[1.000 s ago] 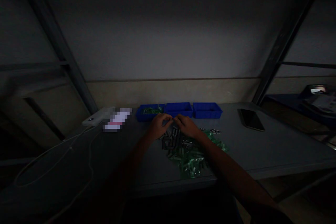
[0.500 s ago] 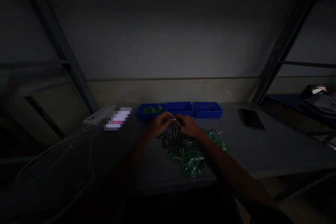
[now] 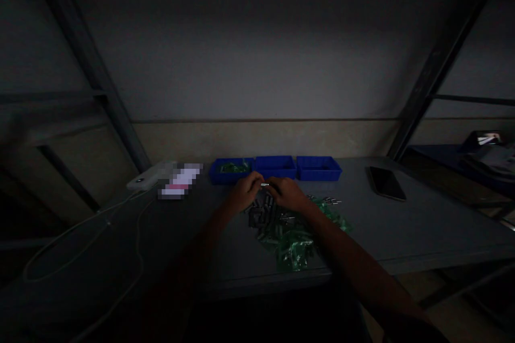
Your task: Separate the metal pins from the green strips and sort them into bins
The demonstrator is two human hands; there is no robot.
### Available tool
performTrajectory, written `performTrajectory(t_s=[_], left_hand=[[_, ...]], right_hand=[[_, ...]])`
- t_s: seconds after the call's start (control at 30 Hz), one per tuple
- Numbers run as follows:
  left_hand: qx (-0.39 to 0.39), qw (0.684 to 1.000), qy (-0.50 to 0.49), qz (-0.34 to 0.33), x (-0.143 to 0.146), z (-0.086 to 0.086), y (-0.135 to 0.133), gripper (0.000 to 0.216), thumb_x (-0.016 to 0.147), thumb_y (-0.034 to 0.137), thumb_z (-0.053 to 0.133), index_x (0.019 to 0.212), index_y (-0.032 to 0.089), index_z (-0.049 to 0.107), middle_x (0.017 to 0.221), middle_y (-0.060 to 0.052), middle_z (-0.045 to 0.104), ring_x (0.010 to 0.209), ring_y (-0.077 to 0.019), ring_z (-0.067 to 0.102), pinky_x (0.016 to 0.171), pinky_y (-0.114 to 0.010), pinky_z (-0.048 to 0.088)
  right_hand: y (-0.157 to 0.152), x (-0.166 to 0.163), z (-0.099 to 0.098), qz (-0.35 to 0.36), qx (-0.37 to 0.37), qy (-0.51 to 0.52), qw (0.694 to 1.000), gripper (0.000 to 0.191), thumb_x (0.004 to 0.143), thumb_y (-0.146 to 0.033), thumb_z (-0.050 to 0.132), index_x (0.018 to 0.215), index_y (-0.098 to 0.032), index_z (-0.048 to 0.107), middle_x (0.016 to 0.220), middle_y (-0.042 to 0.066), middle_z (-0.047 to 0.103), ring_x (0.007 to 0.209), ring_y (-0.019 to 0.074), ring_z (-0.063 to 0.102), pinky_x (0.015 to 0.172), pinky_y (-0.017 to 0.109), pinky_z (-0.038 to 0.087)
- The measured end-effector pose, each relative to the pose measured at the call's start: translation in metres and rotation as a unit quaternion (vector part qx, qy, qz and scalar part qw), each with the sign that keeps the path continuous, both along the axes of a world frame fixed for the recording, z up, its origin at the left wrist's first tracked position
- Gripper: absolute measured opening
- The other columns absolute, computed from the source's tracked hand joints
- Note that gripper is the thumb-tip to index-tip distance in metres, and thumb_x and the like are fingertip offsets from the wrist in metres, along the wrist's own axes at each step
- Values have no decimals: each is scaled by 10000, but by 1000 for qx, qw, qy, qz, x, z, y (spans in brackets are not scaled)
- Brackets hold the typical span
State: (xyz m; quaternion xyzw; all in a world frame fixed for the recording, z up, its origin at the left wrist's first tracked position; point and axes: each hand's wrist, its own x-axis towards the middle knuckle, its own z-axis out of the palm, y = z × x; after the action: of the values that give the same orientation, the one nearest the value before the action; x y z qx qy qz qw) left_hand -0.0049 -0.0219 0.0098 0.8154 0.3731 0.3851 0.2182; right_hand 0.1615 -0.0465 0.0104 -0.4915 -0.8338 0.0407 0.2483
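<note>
Between the fingertips of both hands is a small shiny metal piece [image 3: 264,185], too small and dark to name exactly. My left hand [image 3: 244,192] pinches it from the left, and my right hand [image 3: 286,193] grips it from the right. Just below them on the table lies a heap of dark metal cylinders [image 3: 260,215]. Green plastic bags [image 3: 295,249] with metal parts inside are spread beside the heap, partly under my right forearm. Several thin metal pins [image 3: 330,201] lie to the right of my right hand.
Behind my hands stand three blue trays in a row: a left tray [image 3: 215,176] holding green bags, a middle tray [image 3: 276,159] and a right tray [image 3: 319,174]. A dark phone [image 3: 387,183] lies on the grey table [image 3: 362,236]. A white device [image 3: 151,176] with cables sits left.
My fingers have shifted slightly around the small metal piece, and more of its bright side shows. My hands stay at nearly the same spot above the heap.
</note>
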Motion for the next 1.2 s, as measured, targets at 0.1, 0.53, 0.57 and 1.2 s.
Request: performTrajectory(t_s=[0.1, 0.53, 0.57, 1.2], left_hand=[[1, 1000, -10, 8, 1, -3, 1, 195, 822, 305, 381, 834, 172, 523, 784, -29, 597, 762, -172, 576, 709, -280, 439], [-27, 997, -72, 16, 2, 3, 1, 255, 779, 349, 438, 774, 158, 606, 786, -33, 649, 796, -185, 595, 740, -272, 451], [-26, 997, -73, 15, 2, 3, 1, 256, 780, 349, 441, 777, 158, 612, 785, -31, 652, 797, -184, 597, 740, -271, 452], [1, 999, -36, 35, 5, -3, 2, 196, 777, 313, 525, 875, 163, 605, 863, -61, 662, 814, -186, 615, 708, -293, 483]], right_hand=[[-2, -1, 2, -6, -7, -21, 1000, 243, 904, -267, 408, 1001, -160, 604, 919, 97, 680, 820, 176, 619, 677, 240, 360], [-4, -3, 6, -3, 3, -19, 1000, 292, 931, -302, 359, 1041, -158, 588, 933, 92, 686, 832, 177, 630, 675, 238, 368], [-4, -3, 6, -3, 0, -21, 1000, 291, 930, -300, 363, 1034, -154, 592, 934, 94, 686, 830, 176, 630, 673, 237, 367], [3, 1, 1, -13, -38, 109, 993, 396, 951, -304, 287, 769, -138, 598, 677, 34, 604, 621, 130, 531, 587, 230, 319]])
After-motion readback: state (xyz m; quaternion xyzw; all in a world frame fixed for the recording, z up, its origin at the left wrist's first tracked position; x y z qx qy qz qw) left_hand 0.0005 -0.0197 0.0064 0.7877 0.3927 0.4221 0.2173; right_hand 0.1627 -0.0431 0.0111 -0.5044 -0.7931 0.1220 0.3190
